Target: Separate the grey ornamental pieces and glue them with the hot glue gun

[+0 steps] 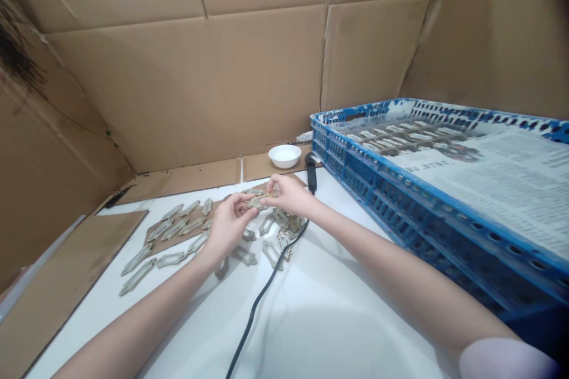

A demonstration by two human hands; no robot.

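Left hand point(226, 230) and right hand point(288, 195) pinch what seems a metal plate point(258, 201); a slip could drop it on the cord point(265, 290).

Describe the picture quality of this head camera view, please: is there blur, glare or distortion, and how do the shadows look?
In the head view, the wide lens bends the cardboard wall and blue plastic crate, and the right corners darken. The light is soft, with pale glare on the white table and faint shadows below the left hand and right hand; the pale piece between them looks slightly blurred.
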